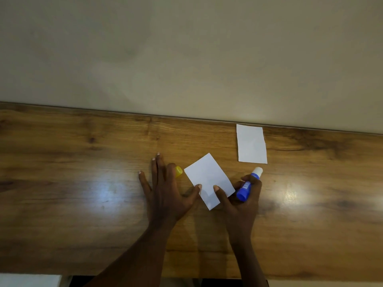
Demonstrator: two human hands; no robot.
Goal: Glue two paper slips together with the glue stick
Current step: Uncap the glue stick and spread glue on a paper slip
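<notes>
Glue stick (pixel 247 186) uncapped in the right hand (pixel 241 200), beside the near paper slip (pixel 209 181).

The blue plastic tube is wrapped in the fingers, white tip pointing up and away; that hand's thumb and the left hand's (pixel 165 191) thumb pin the slip's near edge, left fingers splayed flat. The slip lies just left of the tip, long axis tilted. A yellow cap (pixel 178 171) peeks past the left fingers. The second slip (pixel 251 144) lies further off on the glossy wooden table (pixel 83 162), near the wall.
</notes>
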